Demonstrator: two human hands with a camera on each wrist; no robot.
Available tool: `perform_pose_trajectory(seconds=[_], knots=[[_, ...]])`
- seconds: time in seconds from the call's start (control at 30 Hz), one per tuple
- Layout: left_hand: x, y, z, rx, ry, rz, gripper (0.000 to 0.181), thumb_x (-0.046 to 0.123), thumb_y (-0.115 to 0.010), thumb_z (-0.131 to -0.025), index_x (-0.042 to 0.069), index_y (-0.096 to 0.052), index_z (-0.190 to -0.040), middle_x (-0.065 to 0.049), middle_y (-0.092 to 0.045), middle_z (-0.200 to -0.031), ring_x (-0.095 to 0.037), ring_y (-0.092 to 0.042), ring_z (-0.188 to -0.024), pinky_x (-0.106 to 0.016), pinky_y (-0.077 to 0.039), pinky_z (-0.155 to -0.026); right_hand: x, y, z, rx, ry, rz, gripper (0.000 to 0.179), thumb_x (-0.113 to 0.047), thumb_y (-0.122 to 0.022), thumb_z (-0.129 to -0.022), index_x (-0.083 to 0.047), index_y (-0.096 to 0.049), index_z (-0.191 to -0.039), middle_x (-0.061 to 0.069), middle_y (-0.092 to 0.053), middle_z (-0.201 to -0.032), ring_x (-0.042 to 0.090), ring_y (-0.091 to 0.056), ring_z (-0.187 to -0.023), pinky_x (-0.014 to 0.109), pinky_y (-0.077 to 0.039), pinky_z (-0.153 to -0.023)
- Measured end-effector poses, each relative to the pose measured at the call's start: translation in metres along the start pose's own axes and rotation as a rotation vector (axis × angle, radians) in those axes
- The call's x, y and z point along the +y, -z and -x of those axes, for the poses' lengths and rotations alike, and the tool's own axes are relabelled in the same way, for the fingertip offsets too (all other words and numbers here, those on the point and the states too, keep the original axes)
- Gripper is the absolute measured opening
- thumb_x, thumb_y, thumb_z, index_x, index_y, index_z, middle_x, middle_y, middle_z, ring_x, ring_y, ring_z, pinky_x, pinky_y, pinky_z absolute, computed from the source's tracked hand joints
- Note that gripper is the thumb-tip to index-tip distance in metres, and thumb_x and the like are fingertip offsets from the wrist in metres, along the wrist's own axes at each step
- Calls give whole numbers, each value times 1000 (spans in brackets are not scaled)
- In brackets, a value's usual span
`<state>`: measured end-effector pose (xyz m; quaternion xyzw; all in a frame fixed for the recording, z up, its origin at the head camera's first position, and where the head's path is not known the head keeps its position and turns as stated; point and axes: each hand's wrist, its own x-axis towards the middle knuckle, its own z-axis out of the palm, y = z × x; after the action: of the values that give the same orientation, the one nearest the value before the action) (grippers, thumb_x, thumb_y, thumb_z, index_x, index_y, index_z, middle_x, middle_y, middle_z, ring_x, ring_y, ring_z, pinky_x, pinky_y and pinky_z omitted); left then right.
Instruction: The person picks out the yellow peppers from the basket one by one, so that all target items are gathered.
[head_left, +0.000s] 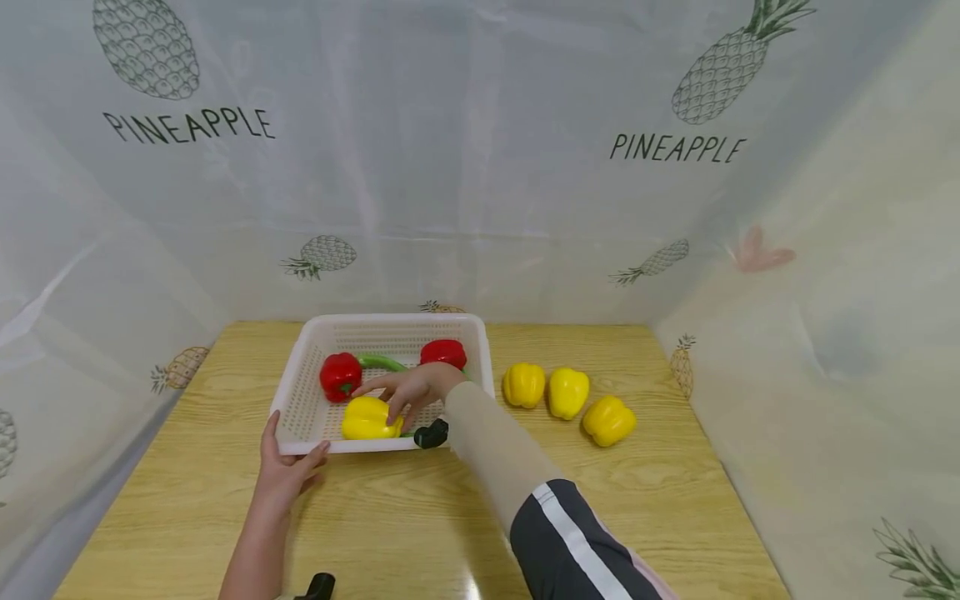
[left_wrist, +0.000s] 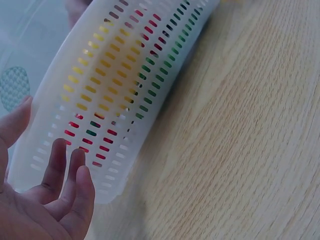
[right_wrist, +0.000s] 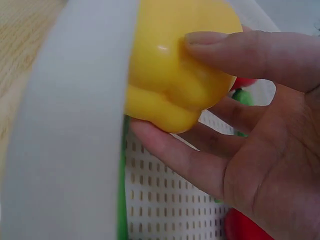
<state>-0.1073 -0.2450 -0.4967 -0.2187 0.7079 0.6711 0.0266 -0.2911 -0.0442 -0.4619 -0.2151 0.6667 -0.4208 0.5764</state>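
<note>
In the head view, a white perforated plastic basket stands on the table. My left hand holds its near left corner; in the left wrist view the thumb lies at the rim and the curled fingers are against the slotted outer wall. Over the basket, my right hand holds a yellow bell pepper near the front wall. The right wrist view shows thumb and fingers on either side of this pepper. Two red bell peppers and a long green vegetable lie inside, partly hidden by the right hand.
Three more yellow bell peppers lie on the wooden table right of the basket. A plastic sheet printed with pineapples hangs behind the table and along both sides.
</note>
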Motion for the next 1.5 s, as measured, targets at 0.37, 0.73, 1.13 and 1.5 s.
perform_pose_trajectory(seconds=[0.37,0.73,1.13,1.5], knots=[[-1,3,0,-8,9,13,109,21,-72,-90,42,15,-152,18,-62,-100,-9,-66,-82,-30,-54,-74,3,6,19,24,5,17,74,9,-70,-83,-32,-49,-140,0,-27,-151,22,-56,-111,53,-48,-91],[-1,3,-1,-24,3,7,109,19,-71,-91,42,17,-151,28,-59,-93,-6,-65,-82,-30,-54,-73,6,16,45,21,58,89,77,10,-72,-80,-31,-47,-140,0,-33,-143,24,-59,-108,55,-49,-88],[0,1,-2,-26,14,6,110,20,-71,-91,41,18,-151,26,-61,-88,-6,-65,-80,-30,-54,-72,18,30,91,44,206,138,80,6,-75,-78,-25,-41,-143,3,-40,-140,25,-54,-113,47,-53,-85],[-1,1,-2,-28,19,-5,111,21,-72,-90,41,18,-151,22,-63,-87,-7,-66,-79,-30,-55,-70,42,30,131,73,288,215,74,-4,-80,-76,-20,-44,-138,5,-43,-137,31,-63,-93,39,-54,-84]])
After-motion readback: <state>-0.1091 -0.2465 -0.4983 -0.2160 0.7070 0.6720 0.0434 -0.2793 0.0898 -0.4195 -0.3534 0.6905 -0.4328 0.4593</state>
